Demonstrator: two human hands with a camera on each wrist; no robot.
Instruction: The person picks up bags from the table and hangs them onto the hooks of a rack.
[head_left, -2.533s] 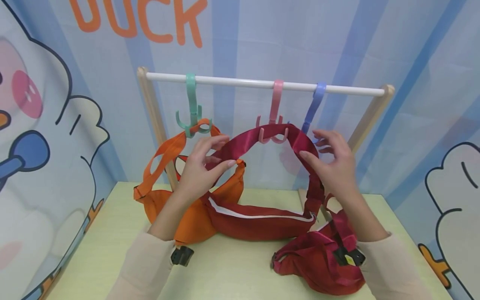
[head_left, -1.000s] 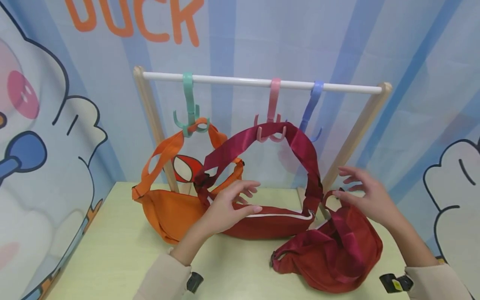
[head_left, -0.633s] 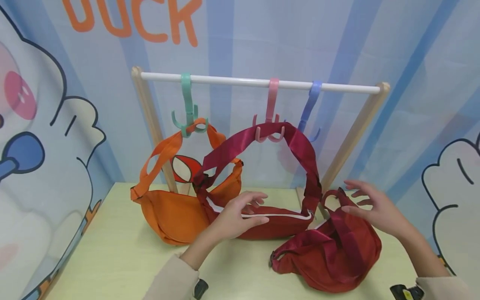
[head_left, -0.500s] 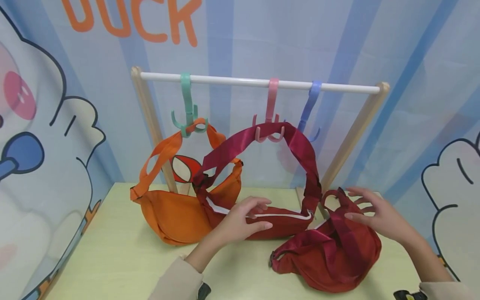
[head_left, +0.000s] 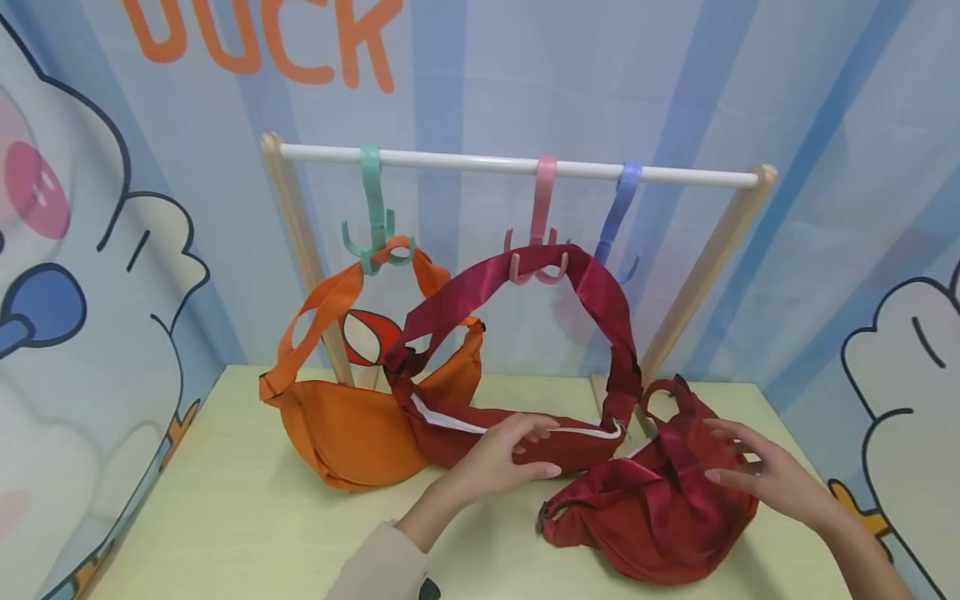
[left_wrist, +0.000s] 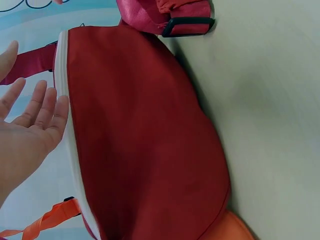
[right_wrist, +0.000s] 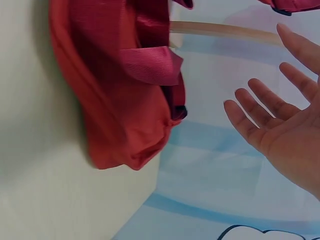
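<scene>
Loose bag (head_left: 675,537) is seen on the table (head_left: 225,517), near the fingers of the right hand (head_left: 776,479); behind those of the left hand (head_left: 495,462), the hooked bag (head_left: 585,450) is found. Nothing is held, the fingers being parted. The strap (right_wrist: 152,65) should probably be spread before lifting. Bags' contents are hidden.

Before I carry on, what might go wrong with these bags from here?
The left hand is in front of the hanging red bag; a bump might work its strap off the pink hook.
Folded straps lie over the other red bag, so the right hand might catch the wrong one.
The blue hook hangs aslant and may shift if loaded.
</scene>
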